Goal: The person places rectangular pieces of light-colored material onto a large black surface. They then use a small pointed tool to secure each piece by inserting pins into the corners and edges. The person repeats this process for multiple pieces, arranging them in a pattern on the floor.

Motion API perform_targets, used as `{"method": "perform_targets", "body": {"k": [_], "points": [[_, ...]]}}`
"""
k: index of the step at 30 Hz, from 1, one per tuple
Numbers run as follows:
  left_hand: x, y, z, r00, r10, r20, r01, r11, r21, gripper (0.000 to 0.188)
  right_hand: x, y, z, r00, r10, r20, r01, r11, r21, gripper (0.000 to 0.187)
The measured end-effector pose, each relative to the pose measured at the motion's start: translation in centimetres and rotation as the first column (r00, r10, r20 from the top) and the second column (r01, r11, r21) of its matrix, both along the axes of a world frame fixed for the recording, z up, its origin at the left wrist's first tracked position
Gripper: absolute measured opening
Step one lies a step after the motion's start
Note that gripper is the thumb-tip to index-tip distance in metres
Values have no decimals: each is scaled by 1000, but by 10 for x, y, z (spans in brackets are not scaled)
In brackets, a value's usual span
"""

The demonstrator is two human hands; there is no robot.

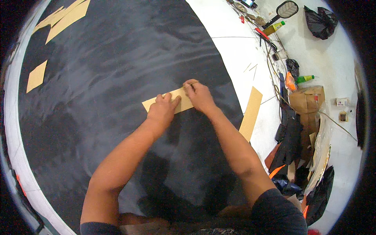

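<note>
A tan rectangular cardboard piece (183, 105) lies flat on black sheet material (117, 58) in the middle of the view. My left hand (161, 109) rests on it, fingers spread and pressing down near its left half. At the piece's right end, my right hand (199, 96) is closed in a pinch around a thin stick (192, 82), whose kind I cannot make out. Its tip is hidden by the fingers, along the card's far edge.
A long tan card strip (251, 113) lies at the right, overlapping the white tabletop (231, 51). More cards (68, 19) and a small card (37, 76) lie at the left. Tools, bottles (274, 27), a brown paper bag (307, 100) and dark scraps crowd the right side.
</note>
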State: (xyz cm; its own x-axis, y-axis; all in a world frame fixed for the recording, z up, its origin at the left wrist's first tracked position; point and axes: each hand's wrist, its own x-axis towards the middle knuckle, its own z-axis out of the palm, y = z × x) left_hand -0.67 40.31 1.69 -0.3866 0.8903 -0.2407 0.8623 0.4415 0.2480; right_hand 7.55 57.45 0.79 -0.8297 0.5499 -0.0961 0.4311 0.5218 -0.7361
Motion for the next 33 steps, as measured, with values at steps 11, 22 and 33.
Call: {"method": "perform_targets", "body": {"k": [11, 22, 33], "points": [[-14, 14, -5, 996, -85, 0, 85, 993, -85, 66, 15, 29, -22, 985, -149, -86, 148, 989, -10, 31], [-20, 25, 4, 994, -106, 29, 110, 978, -176, 80, 22, 21, -13, 997, -14, -81, 30, 978, 204, 30], [-22, 25, 7, 995, -85, 47, 93, 975, -201, 80, 76, -1, 2, 994, 97, 54, -108, 955, 277, 29]]}}
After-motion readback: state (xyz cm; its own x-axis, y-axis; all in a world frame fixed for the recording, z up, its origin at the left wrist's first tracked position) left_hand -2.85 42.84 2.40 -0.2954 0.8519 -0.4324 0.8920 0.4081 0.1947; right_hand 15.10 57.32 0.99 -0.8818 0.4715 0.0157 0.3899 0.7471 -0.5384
